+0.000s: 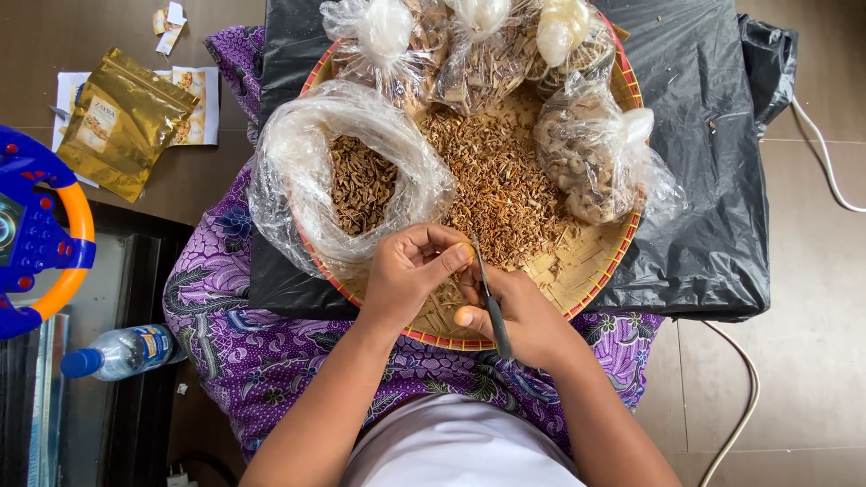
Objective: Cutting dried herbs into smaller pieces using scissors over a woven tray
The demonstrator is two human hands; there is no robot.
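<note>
Hands meet over the tray's [591, 271] near rim: right hand [519, 316] clenched on a thin blade [489, 302], left hand [410, 271] pinching a small piece against it. Best cut slowly, fingertips clear. Beyond lie loose chips [496, 180] and bags [347, 171].

Home floor, toy wheel [36, 230], patterned cloth [244, 352]

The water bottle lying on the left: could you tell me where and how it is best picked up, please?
Probably around the clear middle of the water bottle, fingers coming from above. It lies on its side, blue cap pointing left, with its round body exposed on top.
</note>
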